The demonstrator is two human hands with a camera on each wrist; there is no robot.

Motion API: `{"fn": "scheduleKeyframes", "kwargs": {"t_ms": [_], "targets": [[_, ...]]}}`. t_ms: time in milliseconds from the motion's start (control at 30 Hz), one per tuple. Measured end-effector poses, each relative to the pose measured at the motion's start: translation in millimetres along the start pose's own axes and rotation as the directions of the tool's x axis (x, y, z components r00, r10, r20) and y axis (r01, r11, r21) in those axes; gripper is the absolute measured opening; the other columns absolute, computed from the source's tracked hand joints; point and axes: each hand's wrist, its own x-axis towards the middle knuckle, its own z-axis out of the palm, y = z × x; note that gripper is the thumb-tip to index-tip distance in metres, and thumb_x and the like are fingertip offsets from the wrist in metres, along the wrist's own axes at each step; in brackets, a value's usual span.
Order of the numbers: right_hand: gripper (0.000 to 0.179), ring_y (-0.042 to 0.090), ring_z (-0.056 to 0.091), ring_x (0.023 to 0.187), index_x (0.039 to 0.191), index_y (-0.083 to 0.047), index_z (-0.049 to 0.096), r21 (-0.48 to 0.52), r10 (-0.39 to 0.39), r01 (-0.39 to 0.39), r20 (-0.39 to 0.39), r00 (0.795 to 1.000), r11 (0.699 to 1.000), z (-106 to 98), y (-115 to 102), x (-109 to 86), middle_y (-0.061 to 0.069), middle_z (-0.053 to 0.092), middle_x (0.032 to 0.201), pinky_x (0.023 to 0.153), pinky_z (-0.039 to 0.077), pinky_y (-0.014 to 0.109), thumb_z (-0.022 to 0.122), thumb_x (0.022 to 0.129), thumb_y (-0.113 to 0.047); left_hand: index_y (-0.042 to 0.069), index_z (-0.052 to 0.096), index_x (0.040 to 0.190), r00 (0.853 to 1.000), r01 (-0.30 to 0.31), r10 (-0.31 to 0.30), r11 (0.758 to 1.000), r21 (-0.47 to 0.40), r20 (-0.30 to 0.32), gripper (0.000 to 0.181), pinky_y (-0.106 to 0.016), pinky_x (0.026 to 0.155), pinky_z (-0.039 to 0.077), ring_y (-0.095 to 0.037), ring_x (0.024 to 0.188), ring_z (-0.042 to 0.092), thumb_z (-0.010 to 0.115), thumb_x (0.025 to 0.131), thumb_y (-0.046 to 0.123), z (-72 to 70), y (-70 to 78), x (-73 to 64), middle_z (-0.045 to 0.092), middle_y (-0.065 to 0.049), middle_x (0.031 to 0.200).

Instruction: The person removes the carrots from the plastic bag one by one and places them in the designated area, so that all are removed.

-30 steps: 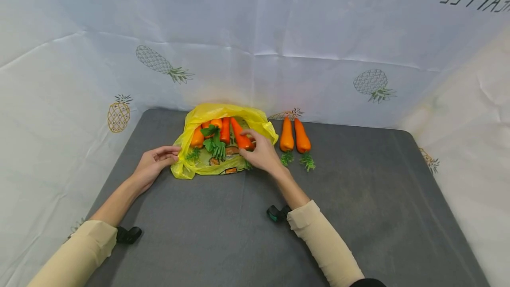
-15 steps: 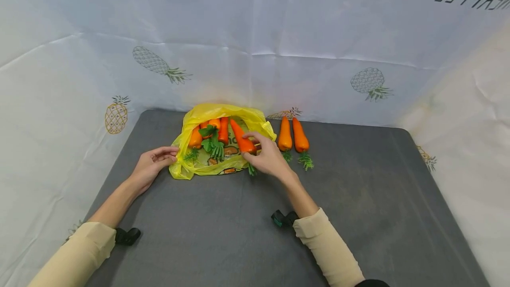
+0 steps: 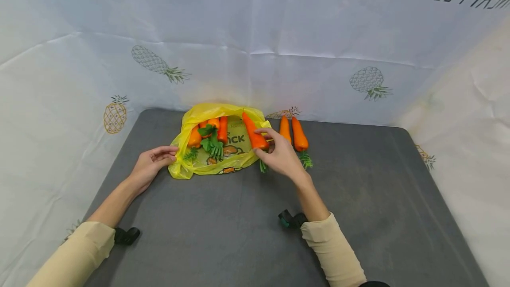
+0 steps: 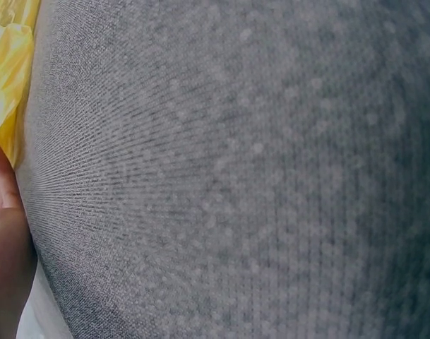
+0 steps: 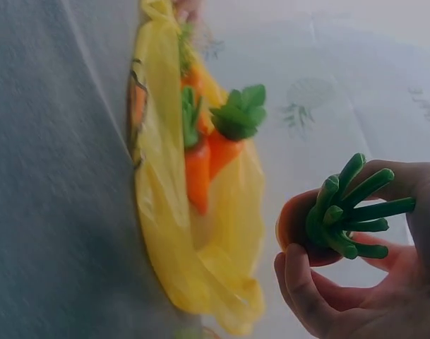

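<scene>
Hanging at the right end of the yellow bag (image 3: pixel 211 109), a red-orange carrot (image 3: pixel 252 131) overlaps the bag's right rim in the head view; whether it touches the plastic is hard to tell. The right hand (image 3: pixel 280 156) holds it by its thick end, fingers and thumb curled narrowly around it.

The sorting looks partway along: two orange carrots (image 3: pixel 299 135) lie outside, just right of the bag, one partly hidden by the right hand, while several other orange vegetables (image 3: pixel 223 129) with green tops (image 3: pixel 216 149) lie inside, mostly toward the left of the mouth. The held one is set down in neither place. How many pieces are inside cannot be counted with certainty, since they overlap.

The held carrot's long axis slants from far left to near right, its thin tip pointing away from the person and its thick end toward them. In the right wrist view its cut green stems (image 5: pixel 352 212) face the camera.

At the bag's left edge, the left hand (image 3: pixel 150 163) lightly pinches the plastic, the mouth gaping toward the person.

Beneath everything spreads the grey table (image 3: pixel 358 198), backed by a pale cloth (image 3: pixel 311 21) printed with pineapples.
</scene>
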Motion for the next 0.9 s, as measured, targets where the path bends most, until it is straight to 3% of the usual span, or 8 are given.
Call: {"fn": "scheduleKeyframes", "kwargs": {"t_ms": [233, 600, 900], "targets": [[0.050, 0.038, 0.071, 0.117, 0.148, -0.017, 0.062, 0.019, 0.015, -0.014, -0.062, 0.998, 1.000, -26.0, 5.7, -6.8, 0.020, 0.066, 0.145, 0.097, 0.063, 0.051, 0.073, 0.100, -0.017, -0.010, 0.060, 0.145, 1.000, 0.005, -0.005, 1.000, 0.013, -0.002, 0.047, -0.009, 0.091, 0.058, 0.005, 0.103, 0.070, 0.070, 0.108, 0.017, -0.3, 0.1, 0.6, 0.075, 0.017, 0.113], [0.050, 0.045, 0.069, 0.128, 0.151, -0.013, 0.061, 0.026, 0.075, -0.072, -0.141, 0.987, 0.997, -68.0, 25.6, -16.9, 0.024, 0.063, 0.149, 0.105, 0.060, 0.060, 0.073, 0.102, -0.016, -0.010, 0.060, 0.144, 1.000, 0.010, -0.010, 1.000, 0.004, -0.003, 0.046, -0.009, 0.090, 0.058, 0.005, 0.102, 0.070, 0.070, 0.107, 0.016, -0.5, 0.5, 1.6, 0.075, 0.017, 0.112], [0.051, 0.047, 0.069, 0.127, 0.154, -0.014, 0.058, 0.028, 0.149, -0.147, -0.170, 0.974, 0.989, -92.8, 47.7, -21.5, 0.026, 0.064, 0.147, 0.104, 0.060, 0.062, 0.071, 0.104, -0.018, -0.009, 0.060, 0.145, 1.000, 0.022, -0.022, 1.000, 0.021, -0.008, 0.047, -0.009, 0.091, 0.058, 0.005, 0.102, 0.070, 0.070, 0.107, 0.017, -0.2, 1.0, 1.4, 0.074, 0.018, 0.112]]}}
